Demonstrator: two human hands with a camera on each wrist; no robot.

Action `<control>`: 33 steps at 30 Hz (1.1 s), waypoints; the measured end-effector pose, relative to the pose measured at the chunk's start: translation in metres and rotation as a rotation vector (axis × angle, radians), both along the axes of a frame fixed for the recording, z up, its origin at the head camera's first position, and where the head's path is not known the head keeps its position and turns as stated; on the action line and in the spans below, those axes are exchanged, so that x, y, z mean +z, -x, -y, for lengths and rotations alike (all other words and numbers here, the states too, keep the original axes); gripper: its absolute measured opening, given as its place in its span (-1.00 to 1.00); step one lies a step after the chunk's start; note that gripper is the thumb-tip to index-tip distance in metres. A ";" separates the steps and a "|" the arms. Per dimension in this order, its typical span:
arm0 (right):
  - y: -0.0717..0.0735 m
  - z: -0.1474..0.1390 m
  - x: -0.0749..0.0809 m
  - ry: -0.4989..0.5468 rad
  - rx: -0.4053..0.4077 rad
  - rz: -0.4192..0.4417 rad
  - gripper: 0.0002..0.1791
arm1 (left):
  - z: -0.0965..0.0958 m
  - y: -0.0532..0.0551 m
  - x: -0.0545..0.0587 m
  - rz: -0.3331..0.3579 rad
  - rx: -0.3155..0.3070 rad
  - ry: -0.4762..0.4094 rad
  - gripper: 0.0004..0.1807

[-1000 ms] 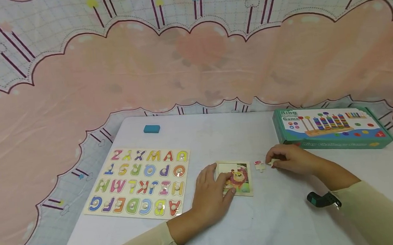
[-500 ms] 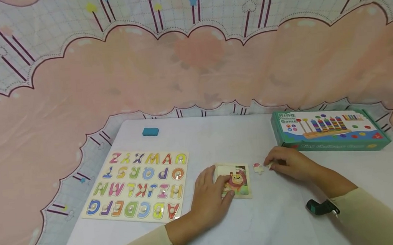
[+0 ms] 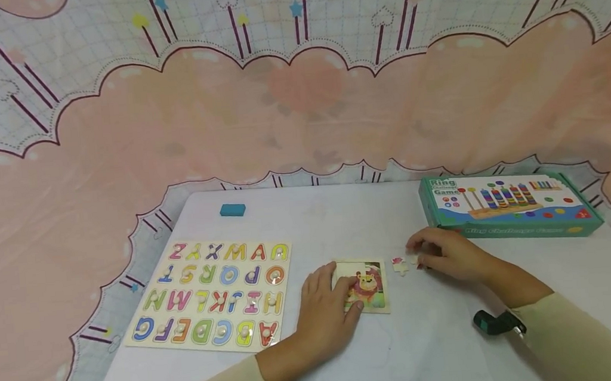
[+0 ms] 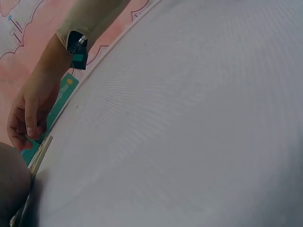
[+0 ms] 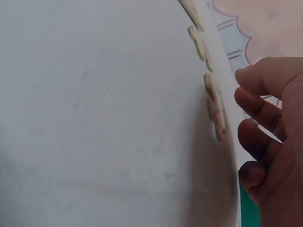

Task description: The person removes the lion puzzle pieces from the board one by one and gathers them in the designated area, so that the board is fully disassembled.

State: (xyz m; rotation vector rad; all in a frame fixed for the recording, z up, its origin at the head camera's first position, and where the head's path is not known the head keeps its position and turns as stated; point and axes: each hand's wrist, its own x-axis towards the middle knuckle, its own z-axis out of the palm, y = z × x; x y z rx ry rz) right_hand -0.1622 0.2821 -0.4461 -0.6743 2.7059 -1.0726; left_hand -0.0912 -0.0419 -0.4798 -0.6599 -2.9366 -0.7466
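My right hand (image 3: 449, 255) has just let go: a second ago its thumb and fingertips were pinching a loose puzzle piece (image 5: 214, 105), and now they hang loosely curled beside and above it, holding nothing, with a gap showing in the right wrist view. The piece lies on the white table (image 3: 431, 348) just below those fingertips, closer than before to the other loose piece (image 3: 400, 265), which sits a little farther out from them, on the side towards my left hand (image 3: 326, 311). My left fingers have hardly shifted: they rest, relaxed rather than clenched, on the lion puzzle (image 3: 371, 282), index over the picture and thumb near its lower edge. A pale patch (image 3: 348, 269) shows just above that index finger; I take it for bare backing, so I judge that the picture lacks pieces and that this release has only laid one next to its neighbour, leaving the gap unfilled. Behind my right knuckles is the ring game box (image 3: 511, 204), and the letter board (image 3: 208, 297) spreads out to the left of my left fingers.
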 end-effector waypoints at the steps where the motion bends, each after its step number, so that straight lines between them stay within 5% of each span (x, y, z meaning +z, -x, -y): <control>1: 0.000 0.001 0.001 0.015 0.009 -0.004 -0.66 | 0.000 0.000 0.000 -0.005 0.000 0.000 -0.51; 9: 0.004 0.010 0.003 0.067 0.030 -0.005 -0.62 | -0.001 0.000 -0.003 -0.051 -0.007 -0.034 -0.61; 19: 0.009 0.020 0.009 0.042 0.036 0.063 -0.68 | -0.005 0.002 -0.001 0.001 -0.020 -0.070 -0.63; 33: 0.023 0.050 0.007 0.113 0.170 -0.023 -0.78 | -0.020 0.003 -0.001 -0.035 -0.031 -0.048 -0.52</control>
